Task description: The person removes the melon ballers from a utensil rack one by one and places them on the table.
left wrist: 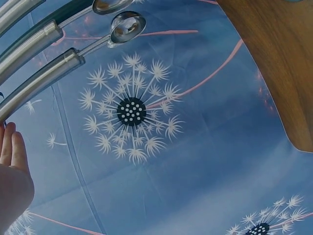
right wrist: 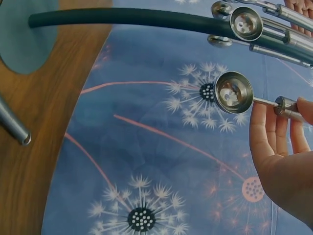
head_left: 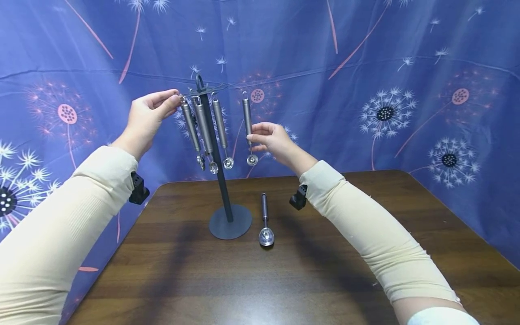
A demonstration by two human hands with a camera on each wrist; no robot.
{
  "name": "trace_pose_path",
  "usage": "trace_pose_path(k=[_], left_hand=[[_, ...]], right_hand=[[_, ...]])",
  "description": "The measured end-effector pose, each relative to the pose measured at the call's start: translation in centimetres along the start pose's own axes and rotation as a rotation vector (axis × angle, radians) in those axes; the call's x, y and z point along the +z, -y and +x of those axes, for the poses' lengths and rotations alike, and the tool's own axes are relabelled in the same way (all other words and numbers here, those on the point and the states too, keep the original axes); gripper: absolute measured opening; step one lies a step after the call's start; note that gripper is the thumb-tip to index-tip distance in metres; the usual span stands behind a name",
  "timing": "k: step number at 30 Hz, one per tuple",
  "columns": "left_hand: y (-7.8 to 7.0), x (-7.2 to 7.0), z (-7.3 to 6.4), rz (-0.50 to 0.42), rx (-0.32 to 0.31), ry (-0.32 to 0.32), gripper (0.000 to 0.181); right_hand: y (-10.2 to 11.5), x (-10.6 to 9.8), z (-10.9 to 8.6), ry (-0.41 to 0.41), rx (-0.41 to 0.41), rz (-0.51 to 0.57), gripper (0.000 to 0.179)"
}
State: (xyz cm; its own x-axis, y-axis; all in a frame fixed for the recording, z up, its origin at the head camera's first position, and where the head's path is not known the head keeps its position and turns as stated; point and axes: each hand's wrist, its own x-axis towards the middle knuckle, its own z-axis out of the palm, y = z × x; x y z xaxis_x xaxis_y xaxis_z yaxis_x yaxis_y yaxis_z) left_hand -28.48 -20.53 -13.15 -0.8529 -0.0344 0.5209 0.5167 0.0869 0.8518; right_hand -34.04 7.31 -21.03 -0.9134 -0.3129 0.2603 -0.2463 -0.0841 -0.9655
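My right hand point(head_left: 277, 143) holds a steel scoop point(right wrist: 234, 93) by the lower part of its thick handle, thumb on one side and fingers on the other. The scoop hangs upright, round bowl downward, to the right of a dark metal utensil stand point(head_left: 230, 222) and apart from it. At the stand's top left, my left hand point(head_left: 148, 115) pinches the end of a hook arm between thumb and forefinger, right at the top loop of the leftmost hanging utensil point(head_left: 190, 124). Several steel-handled utensils point(head_left: 219, 122) hang there, heads down.
Another steel scoop point(head_left: 265, 212) lies on the brown wooden table point(head_left: 325, 271), right of the stand's round base, its handle pointing away from me. A blue dandelion-print cloth point(head_left: 317, 99) hangs behind the table and along its sides.
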Motion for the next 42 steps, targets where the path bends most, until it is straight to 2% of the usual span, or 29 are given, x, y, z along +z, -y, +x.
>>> trace_pose_path(k=[5, 10, 16, 22, 29, 36, 42], left_hand=[[0.3, -0.2, -0.1, -0.014, -0.002, 0.045, 0.054], [0.4, -0.5, 0.0, -0.034, 0.006, 0.060, 0.054], [0.3, -0.3, 0.2, -0.051, -0.002, 0.022, 0.053], [0.2, 0.0, 0.2, -0.030, 0.006, -0.019, 0.046], [0.3, -0.1, 0.4, -0.052, -0.005, -0.017, 0.039], [0.1, -0.2, 0.5, -0.023, -0.076, 0.025, 0.062], [-0.1, -0.2, 0.5, 0.013, -0.111, 0.039, 0.066]], right_hand=[[-0.5, -0.5, -0.1, -0.027, 0.043, -0.020, 0.029], [-0.9, -0.7, -0.3, -0.026, 0.064, -0.038, 0.032], [-1.4, -1.2, -0.4, -0.043, 0.093, -0.064, 0.033], [-2.1, -1.7, -0.5, -0.053, 0.090, -0.026, 0.024], [-2.9, -2.2, -0.8, -0.047, 0.075, -0.023, 0.015], [-3.9, -2.7, -1.1, -0.044, 0.102, -0.050, 0.021], [-4.5, -3.1, -1.3, -0.046, 0.143, -0.077, 0.024]])
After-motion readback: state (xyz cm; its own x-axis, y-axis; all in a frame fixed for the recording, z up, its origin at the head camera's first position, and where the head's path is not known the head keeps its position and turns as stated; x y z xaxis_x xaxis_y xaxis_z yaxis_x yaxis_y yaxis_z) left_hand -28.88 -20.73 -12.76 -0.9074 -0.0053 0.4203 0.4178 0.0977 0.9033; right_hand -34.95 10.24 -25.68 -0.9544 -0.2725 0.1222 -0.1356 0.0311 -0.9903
